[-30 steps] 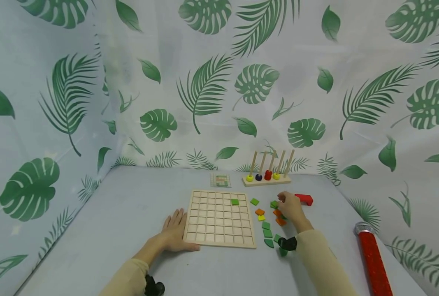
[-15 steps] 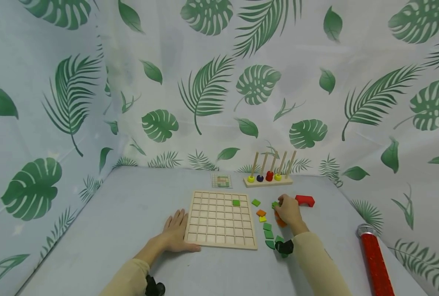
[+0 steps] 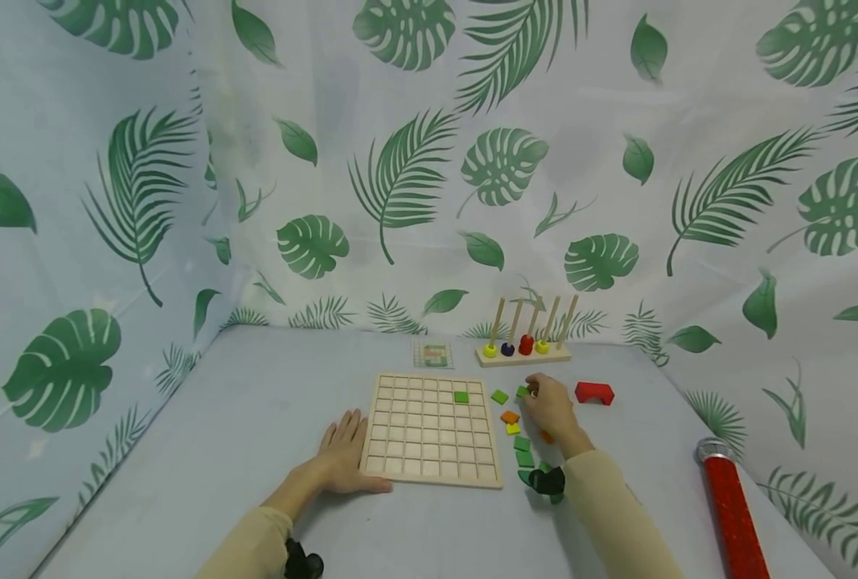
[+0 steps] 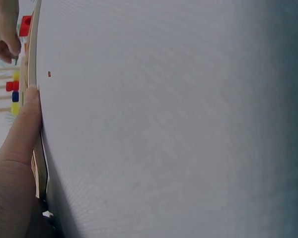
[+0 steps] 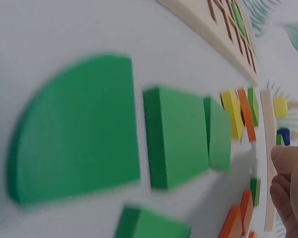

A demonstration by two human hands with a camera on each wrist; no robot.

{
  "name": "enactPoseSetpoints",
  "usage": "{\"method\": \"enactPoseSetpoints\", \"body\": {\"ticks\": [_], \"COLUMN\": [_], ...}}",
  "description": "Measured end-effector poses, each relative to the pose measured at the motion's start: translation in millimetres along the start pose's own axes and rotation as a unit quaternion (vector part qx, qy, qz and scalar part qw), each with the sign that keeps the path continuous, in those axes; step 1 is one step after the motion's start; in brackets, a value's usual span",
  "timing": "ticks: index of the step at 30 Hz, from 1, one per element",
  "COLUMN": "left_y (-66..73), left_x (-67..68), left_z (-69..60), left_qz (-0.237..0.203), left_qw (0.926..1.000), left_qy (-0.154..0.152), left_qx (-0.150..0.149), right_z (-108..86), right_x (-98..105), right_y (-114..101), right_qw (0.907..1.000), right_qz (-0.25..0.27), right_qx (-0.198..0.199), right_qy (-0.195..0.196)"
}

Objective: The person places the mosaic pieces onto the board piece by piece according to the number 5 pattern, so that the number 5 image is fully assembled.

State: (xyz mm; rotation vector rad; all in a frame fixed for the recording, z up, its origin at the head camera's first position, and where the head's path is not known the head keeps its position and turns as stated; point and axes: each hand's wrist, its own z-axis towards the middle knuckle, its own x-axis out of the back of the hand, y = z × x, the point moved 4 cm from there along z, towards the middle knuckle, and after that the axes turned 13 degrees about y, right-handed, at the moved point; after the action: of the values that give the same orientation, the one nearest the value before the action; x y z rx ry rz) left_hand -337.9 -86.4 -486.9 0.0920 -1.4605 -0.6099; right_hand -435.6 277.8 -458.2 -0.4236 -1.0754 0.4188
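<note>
A light wooden grid board [image 3: 429,441] lies on the table, with one green square tile [image 3: 461,397] in an upper right cell. My left hand [image 3: 342,460] rests flat at the board's lower left corner, fingers straight along its left side and thumb at the front edge. Right of the board, my right hand [image 3: 553,408] pinches a small green tile [image 3: 523,392] between thumb and fingers. In the right wrist view that tile [image 5: 279,140] shows only partly at the fingertips. Orange tiles [image 3: 547,437] lie partly hidden under the right hand.
Several loose green pieces [image 3: 524,458], a yellow tile [image 3: 513,429] and an orange tile [image 3: 510,416] lie right of the board. Behind stand a peg stacker [image 3: 523,359] with coloured beads and a patterned card [image 3: 433,355]. A red arch block [image 3: 594,392] and red tube [image 3: 734,507] are farther right.
My right hand has moved left from the loose pile, carrying the green tile away from the orange pieces. The left hand stays still on the board's corner.
</note>
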Motion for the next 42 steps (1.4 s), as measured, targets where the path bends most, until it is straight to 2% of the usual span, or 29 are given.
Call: {"method": "enactPoseSetpoints", "body": {"ticks": [7,10,15,19,26,34,42], "left_y": [-0.8,-1.1,-1.2,-1.7,-3.7,-2.9,-2.8], "left_x": [0.0,-0.5,-1.3,-2.5,-2.6,-0.8,-1.5], "left_z": [-0.8,0.2,2.3,2.5,1.1,0.2,0.8], "left_qz": [-0.009,-0.010,-0.008,-0.008,-0.012,-0.012,-0.006], "left_qw": [0.9999,0.9999,0.9999,0.9999,0.9999,0.9999,0.9999], "left_qy": [0.004,0.002,0.002,0.001,0.001,0.004,0.003], "left_qx": [-0.005,-0.006,-0.008,-0.008,-0.005,-0.008,-0.008], "right_z": [1.8,2.6,0.6,-1.5,-3.3,-6.3,-7.7], "right_x": [-17.5,-24.3,-35.5,-46.6,-64.0,-74.1,-80.5], "right_y": [-26.6,-38.1,-53.5,-62.3,-78.7,-93.9,-97.9], "right_qw": [0.9983,0.9953,0.9901,0.9898,0.9909,0.9882,0.9867], "right_qz": [0.038,0.054,0.078,0.090,0.082,0.074,0.069], "right_qx": [0.043,0.079,0.116,0.110,0.104,0.127,0.141], "right_qy": [0.007,0.015,0.017,0.000,-0.024,-0.044,-0.040]}}
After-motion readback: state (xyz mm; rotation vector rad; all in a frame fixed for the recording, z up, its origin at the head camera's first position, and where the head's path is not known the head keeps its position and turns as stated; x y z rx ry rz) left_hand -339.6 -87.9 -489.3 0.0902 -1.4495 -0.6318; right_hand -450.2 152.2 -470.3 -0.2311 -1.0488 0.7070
